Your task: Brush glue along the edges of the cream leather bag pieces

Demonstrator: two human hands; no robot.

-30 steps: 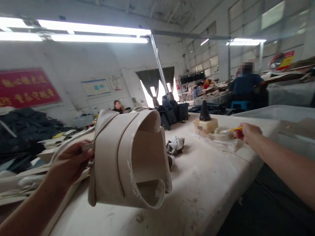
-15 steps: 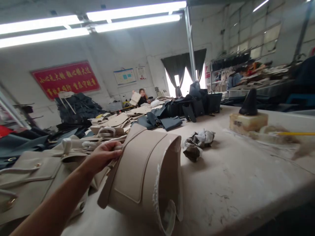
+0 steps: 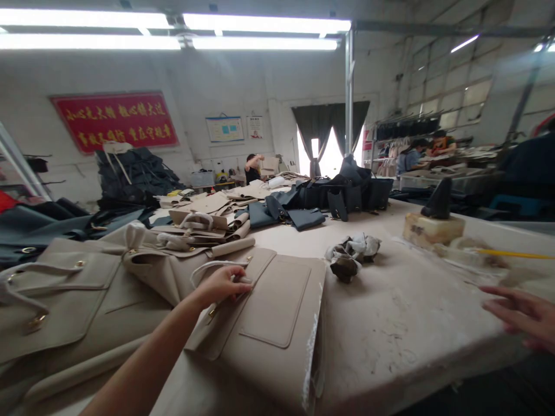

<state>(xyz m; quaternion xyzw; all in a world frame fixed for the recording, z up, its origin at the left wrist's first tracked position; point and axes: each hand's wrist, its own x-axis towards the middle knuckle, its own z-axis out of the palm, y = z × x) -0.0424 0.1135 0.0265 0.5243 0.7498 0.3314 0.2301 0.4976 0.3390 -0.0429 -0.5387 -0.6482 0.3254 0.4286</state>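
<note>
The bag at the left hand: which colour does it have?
The bag is beige, with whitish smears along one edge; it shows best in the head view.

A bag workshop, with navy bags (image 3: 375, 193) piled on a worktable (image 3: 368, 329) under tube lights (image 3: 264, 23).

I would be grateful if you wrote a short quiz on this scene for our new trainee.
1. Multiple choice: what is the left hand holding? A) a crumpled cloth B) a beige bag C) a yellow stick

2. True or false: the right hand is touching that bag.

3. Fill in the missing word: the black cone sits on top of a yellowish ____.

Key: 1 B; 2 false; 3 block.
</note>
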